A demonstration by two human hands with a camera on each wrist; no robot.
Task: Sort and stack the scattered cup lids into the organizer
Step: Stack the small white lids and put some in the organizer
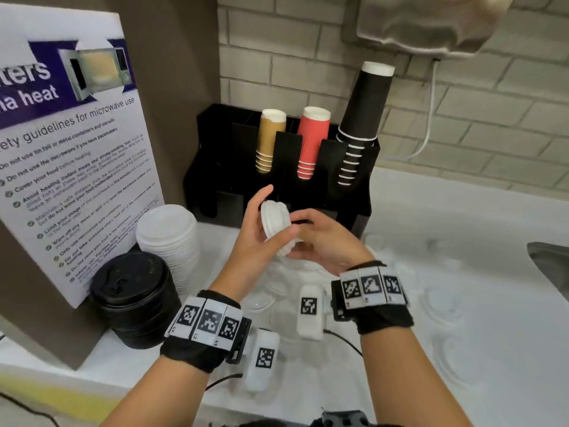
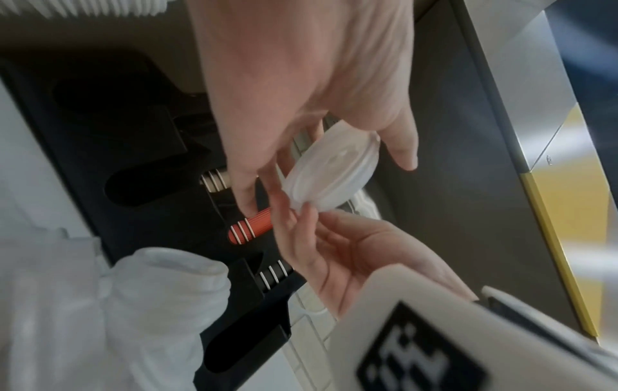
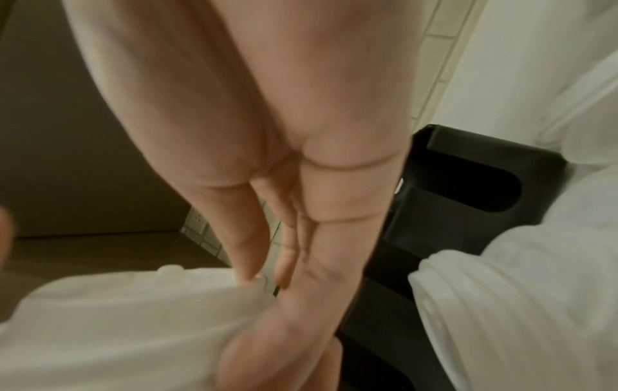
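Observation:
Both hands meet in front of the black organizer (image 1: 215, 167), holding a small stack of translucent white lids (image 1: 274, 220) on edge between them. My left hand (image 1: 277, 211) grips the stack with the thumb above and the fingers curled beneath. My right hand (image 1: 295, 238) pinches its right side. In the left wrist view the lids (image 2: 334, 172) sit between the left thumb and fingers, with the right hand's fingertips (image 2: 307, 217) on the lower rim. The right wrist view shows the lids (image 3: 133, 317) blurred beneath the fingers (image 3: 254, 259).
A tall stack of white lids (image 1: 167, 238) and a stack of black lids (image 1: 135, 300) stand left of the hands by a microwave sign (image 1: 70, 149). Tan, red and black cups fill the organizer's slots. Clear lids (image 1: 440, 306) lie scattered on the white counter; a sink edge (image 1: 551, 263) is far right.

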